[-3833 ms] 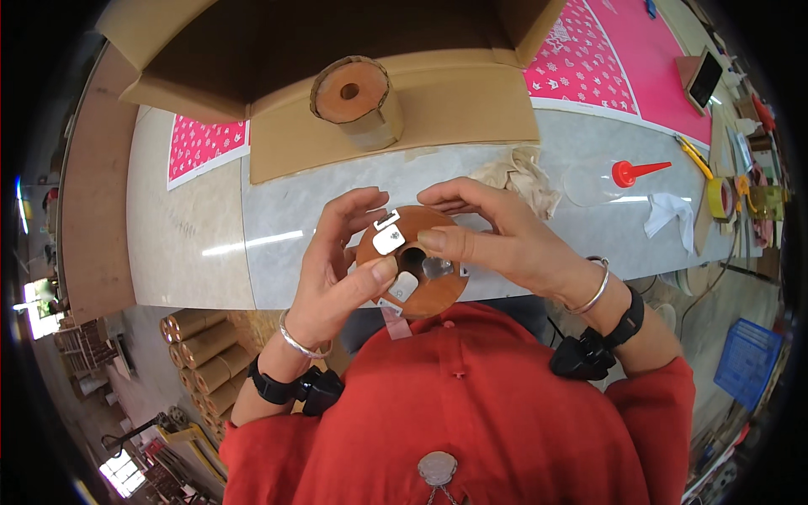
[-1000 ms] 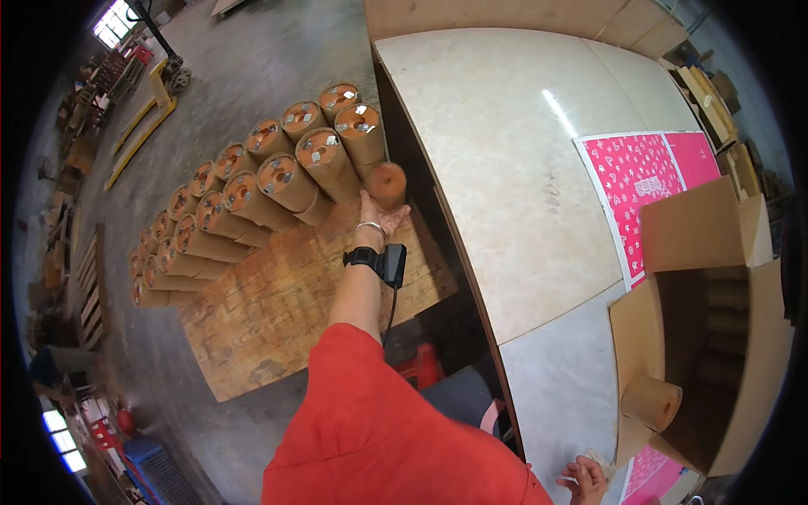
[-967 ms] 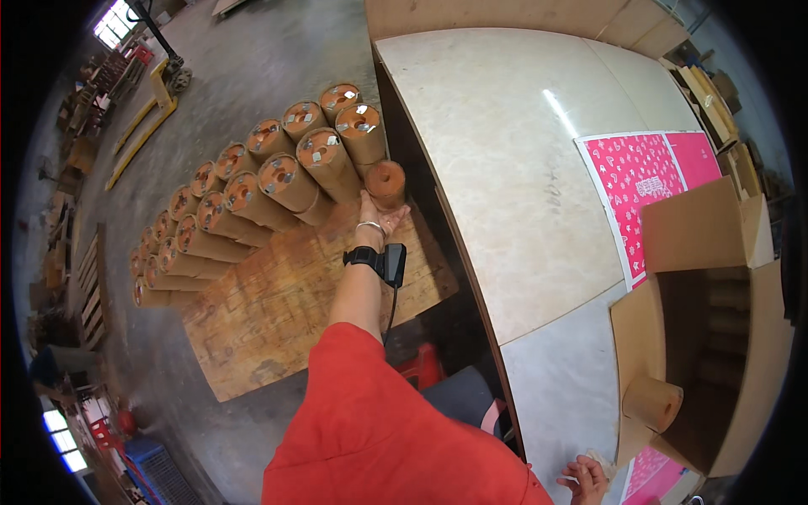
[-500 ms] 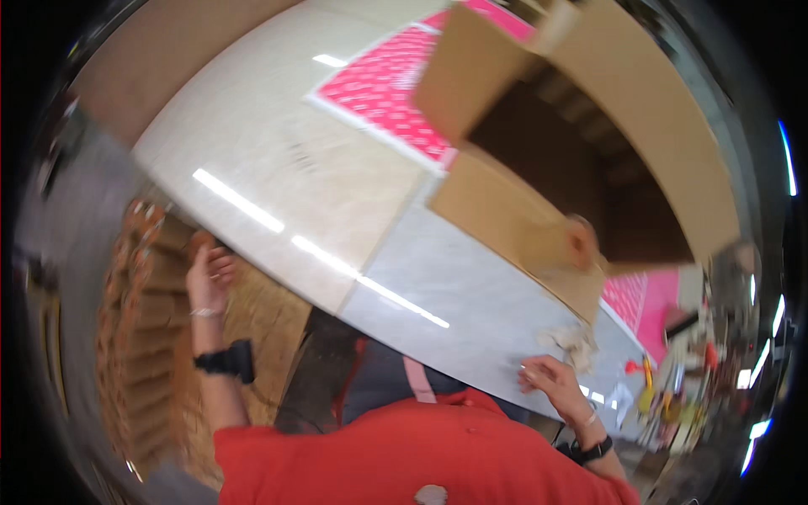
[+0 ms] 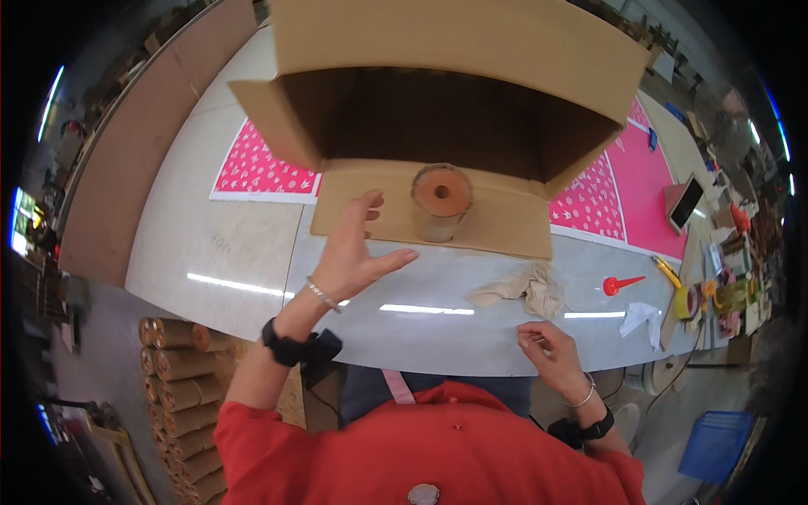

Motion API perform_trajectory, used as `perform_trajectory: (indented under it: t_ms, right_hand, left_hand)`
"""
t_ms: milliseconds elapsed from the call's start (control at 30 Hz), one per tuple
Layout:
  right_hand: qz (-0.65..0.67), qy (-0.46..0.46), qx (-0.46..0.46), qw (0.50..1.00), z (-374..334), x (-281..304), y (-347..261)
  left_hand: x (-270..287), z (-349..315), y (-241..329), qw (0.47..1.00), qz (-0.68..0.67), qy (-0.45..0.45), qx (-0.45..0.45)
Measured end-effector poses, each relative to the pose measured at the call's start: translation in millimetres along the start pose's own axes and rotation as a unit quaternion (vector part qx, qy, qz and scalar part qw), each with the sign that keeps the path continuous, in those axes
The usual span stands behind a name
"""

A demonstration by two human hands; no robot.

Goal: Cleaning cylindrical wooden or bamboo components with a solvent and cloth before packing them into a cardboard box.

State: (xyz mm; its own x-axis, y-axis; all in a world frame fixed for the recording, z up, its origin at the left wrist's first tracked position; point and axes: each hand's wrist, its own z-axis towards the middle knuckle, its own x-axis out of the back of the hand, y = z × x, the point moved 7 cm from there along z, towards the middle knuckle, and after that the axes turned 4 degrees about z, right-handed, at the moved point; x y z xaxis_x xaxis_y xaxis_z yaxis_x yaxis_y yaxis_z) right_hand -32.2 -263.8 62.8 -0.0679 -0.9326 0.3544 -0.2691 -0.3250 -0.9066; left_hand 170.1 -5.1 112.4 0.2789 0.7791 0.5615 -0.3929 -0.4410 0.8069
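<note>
A short cylinder wrapped in brown paper (image 5: 439, 225) stands upright on the front flap of an open cardboard box (image 5: 463, 34). Its orange-brown top end has a round hole in the middle. Just left of it, my left hand (image 5: 352, 250) is raised over the flap, thumb and fingers spread, holding nothing and apart from the cylinder. My right hand (image 5: 549, 352) hovers by the table's near edge with its fingers loosely curled together; nothing shows in them. A crumpled beige cloth (image 5: 543, 290) lies between that hand and the flap.
Pink patterned sheets (image 5: 263, 164) lie under the box on the table (image 5: 168, 240). To the right are a red-nozzled item (image 5: 621, 284), white scrap (image 5: 643, 321), a yellow cutter (image 5: 667, 271) and a tape roll (image 5: 688, 301). Similar wrapped cylinders (image 5: 189, 391) are stacked at lower left.
My left hand has come up from the stacked cylinders at lower left to beside the one on the flap. My view has turned, so the box now sits ahead. My right hand stays near the edge.
</note>
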Motion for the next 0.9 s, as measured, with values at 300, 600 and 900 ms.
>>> perform_trajectory:
  t_ms: [300, 600, 900]
  right_hand:
    - [0.045, 0.06, 0.002, 0.997, -25, 45, 35]
    - [0.017, 0.053, 0.119, 0.991, -17, 50, 12]
    - [0.09, -0.021, 0.126, 0.988, 36, -10, -40]
  left_hand:
    - [-66, 49, 46, 0.93, 0.268, 0.074, -0.24]
    - [-78, 36, -6, 0.952, -0.243, 0.037, 0.182]
    - [-147, -61, 12, 0.76, -0.54, -0.136, 0.336]
